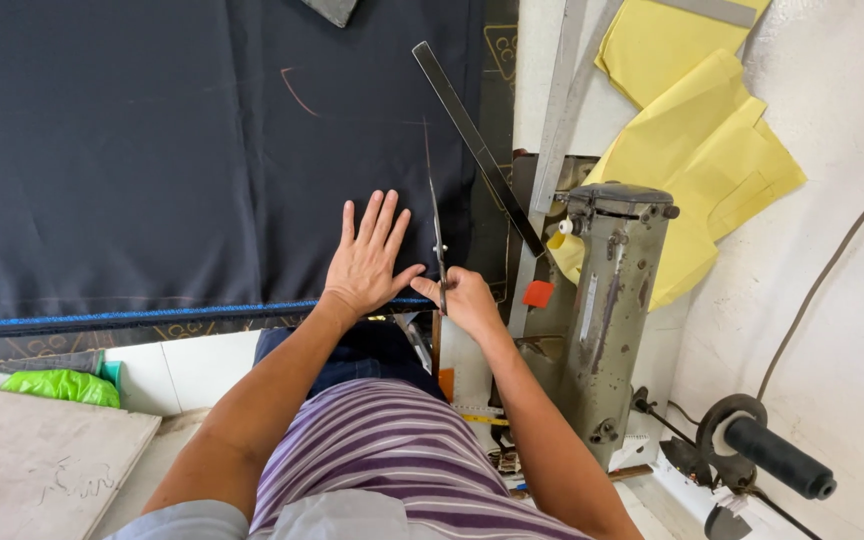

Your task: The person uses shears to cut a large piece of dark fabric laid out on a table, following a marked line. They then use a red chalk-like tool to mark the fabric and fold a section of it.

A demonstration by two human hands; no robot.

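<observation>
Left hand [367, 262] flat, fingers spread, pinning dark fabric [152, 150] taut; right hand [467, 298] grip closed round scissors [436, 235], blades upright along cut line.

There are two hands [367, 262] and one pair of scissors [437, 235] on one big dark cloth [132, 150]. One long ruler [477, 150], one sewing machine [607, 300] and two yellow paper pieces [697, 140] sit by the cloth's right edge.
</observation>
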